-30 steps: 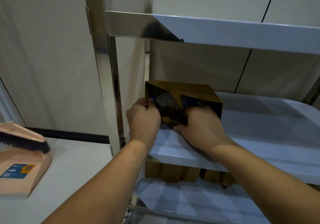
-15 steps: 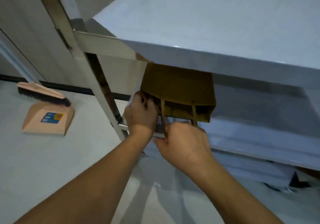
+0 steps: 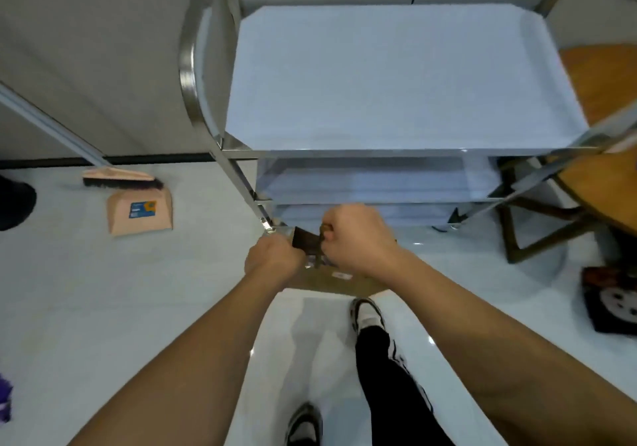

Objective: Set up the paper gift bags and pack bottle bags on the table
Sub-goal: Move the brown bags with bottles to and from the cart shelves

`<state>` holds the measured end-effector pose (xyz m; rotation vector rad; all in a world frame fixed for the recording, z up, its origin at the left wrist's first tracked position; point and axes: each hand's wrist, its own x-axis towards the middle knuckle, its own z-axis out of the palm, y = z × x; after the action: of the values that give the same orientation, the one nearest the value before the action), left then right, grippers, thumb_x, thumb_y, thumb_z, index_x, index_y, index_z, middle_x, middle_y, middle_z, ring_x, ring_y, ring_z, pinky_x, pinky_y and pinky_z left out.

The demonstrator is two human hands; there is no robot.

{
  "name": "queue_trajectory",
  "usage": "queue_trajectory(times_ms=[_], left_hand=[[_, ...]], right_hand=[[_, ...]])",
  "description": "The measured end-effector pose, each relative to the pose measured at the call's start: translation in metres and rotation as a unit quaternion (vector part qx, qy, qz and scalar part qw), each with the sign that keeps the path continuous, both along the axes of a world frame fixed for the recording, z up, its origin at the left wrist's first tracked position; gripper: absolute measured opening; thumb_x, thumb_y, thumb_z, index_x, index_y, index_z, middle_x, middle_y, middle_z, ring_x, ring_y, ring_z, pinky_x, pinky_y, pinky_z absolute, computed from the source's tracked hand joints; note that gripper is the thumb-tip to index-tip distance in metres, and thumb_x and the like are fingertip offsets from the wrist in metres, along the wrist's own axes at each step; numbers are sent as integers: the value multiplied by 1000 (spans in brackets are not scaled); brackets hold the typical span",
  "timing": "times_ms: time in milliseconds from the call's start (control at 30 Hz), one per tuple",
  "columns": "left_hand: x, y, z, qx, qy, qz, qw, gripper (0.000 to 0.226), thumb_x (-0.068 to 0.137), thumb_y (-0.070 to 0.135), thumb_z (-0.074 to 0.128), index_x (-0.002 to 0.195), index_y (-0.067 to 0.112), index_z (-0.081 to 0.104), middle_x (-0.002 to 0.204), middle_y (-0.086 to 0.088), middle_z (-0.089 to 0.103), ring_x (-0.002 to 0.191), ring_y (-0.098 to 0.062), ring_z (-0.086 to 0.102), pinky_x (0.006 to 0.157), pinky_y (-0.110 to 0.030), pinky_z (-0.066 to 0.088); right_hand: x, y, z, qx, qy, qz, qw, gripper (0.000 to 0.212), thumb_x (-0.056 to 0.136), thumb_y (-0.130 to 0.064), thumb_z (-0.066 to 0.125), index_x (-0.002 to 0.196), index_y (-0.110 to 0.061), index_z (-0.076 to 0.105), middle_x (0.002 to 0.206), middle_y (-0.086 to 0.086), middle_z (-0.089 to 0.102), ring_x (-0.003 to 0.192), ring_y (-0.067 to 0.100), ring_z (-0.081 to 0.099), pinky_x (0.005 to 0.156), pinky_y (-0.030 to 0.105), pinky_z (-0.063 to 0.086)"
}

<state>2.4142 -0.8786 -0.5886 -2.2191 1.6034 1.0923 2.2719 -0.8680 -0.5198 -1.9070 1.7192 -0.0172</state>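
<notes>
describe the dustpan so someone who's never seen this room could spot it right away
Start at the steel shelf cart in the middle, then look to the floor left of it, by the wall. The dustpan lies there, pale pink with a blue label, a dark-bristled brush resting along its far edge.

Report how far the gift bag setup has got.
Done: nothing visibly set up; the cart's top shelf carries no bags. In hand: the left hand and the right hand both grip one brown paper gift bag, held in front of the steel cart. Left: standing this bag up on the wooden table at the right edge, and all bottle bags, none visible.
</notes>
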Motion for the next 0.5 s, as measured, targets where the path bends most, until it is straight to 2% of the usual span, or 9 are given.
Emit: queue_trajectory(times_ms=[133,267,333,400,500], left_hand=[[-10,51,76,41,22,-132,990,19,87,18,49,88,6,64,78,-16,71,55,-31,72,63,-40,64],[-42,99,133,62,75,-218,971,22,93,16,49,84,4,65,66,-14,71,53,-26,72,51,-33,60],[-63,119,159,41,71,-260,962,24,95,17,48,86,5,67,71,-14,72,56,-26,73,55,-36,63],[-87,136,187,15,77,-283,956,22,94,17,49,89,6,67,78,-16,72,56,-28,73,53,-39,63],[-128,157,231,-6,87,-306,948,22,93,13,46,90,5,67,79,-17,71,54,-26,71,47,-30,58]], right_hand=[[-3,76,66,-56,-99,-155,981,32,81,-8,57,56,-16,40,56,1,43,57,19,43,52,31,32],[-20,148,122,-95,-124,-297,942,24,81,-12,59,61,-12,46,61,9,51,65,27,54,58,39,48],[-36,179,153,-101,-121,-337,928,26,80,-10,58,60,-16,43,60,6,47,66,30,56,57,36,46],[-57,208,186,-105,-112,-357,921,26,78,-5,55,59,-17,40,60,7,42,60,28,48,57,36,39],[-92,249,236,-139,-80,-374,914,24,80,-3,55,61,-13,42,62,7,41,61,20,44,55,34,35]])
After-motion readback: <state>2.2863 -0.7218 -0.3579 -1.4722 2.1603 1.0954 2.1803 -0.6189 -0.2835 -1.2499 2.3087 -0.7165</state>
